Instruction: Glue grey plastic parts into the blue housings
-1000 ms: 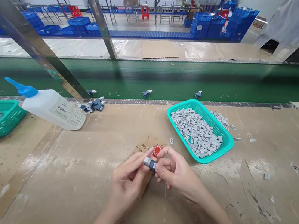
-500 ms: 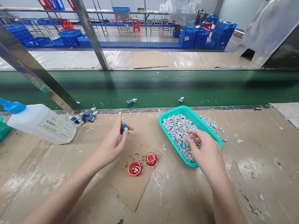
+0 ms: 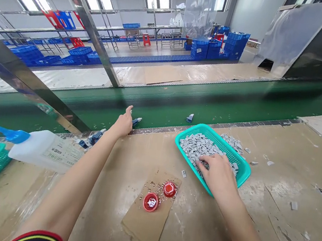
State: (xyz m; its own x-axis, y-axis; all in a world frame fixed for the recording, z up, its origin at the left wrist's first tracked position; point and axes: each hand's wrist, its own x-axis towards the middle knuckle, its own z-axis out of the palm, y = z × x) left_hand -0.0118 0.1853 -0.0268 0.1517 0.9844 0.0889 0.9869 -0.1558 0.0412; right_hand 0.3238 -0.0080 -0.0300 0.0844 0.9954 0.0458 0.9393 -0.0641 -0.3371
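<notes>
Teal basket | right hand: fingers spread on grey parts | left hand by green conveyor, grip unclear | white squeeze bottle

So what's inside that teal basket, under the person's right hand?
The teal plastic basket holds a heap of small grey pieces. The right hand rests on top of them, so the pieces beneath it and the basket's floor cannot be seen.

Here we go: you're wearing the camera on your head, so we're looking out from just above the bench, facing forward and tipped down. Your left hand and right hand sit close below the lens, and the wide view runs on past the green belt to the blue crates far across the floor.
</notes>
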